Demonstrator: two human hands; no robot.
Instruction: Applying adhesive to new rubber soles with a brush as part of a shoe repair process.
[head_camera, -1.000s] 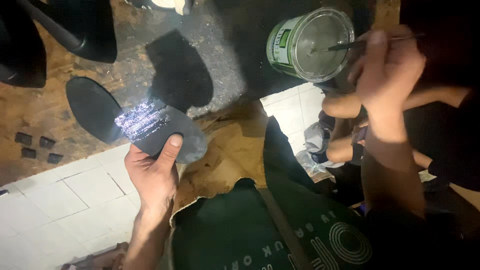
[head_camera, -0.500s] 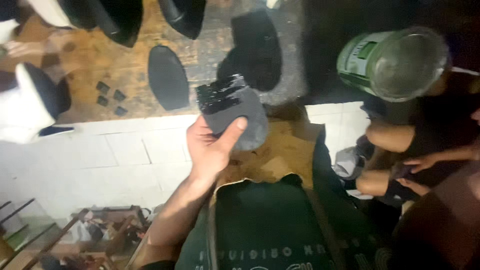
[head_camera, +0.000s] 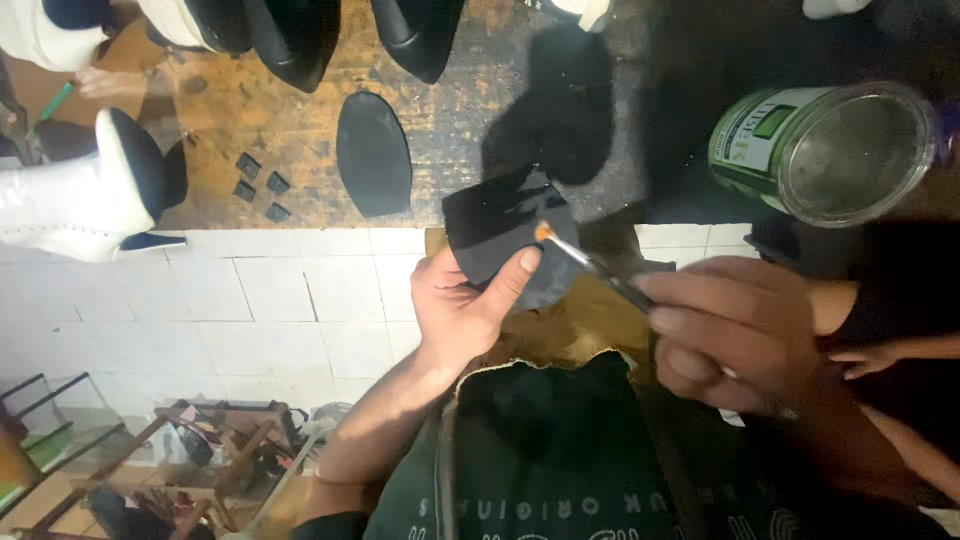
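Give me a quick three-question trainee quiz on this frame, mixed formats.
1. Multiple choice: what does the left hand hold? A) a white boot B) a black sole piece C) the tin can
2. True or false: the small brush in the right hand has its tip at the black sole piece.
3. Fill in: the open green-and-white can lies to the ____ of the black sole piece in the picture.

Key
1. B. The thumb presses on its face.
2. True. The orange-tipped bristles meet its right edge.
3. Right, and a little higher, on the dark part of the workbench.
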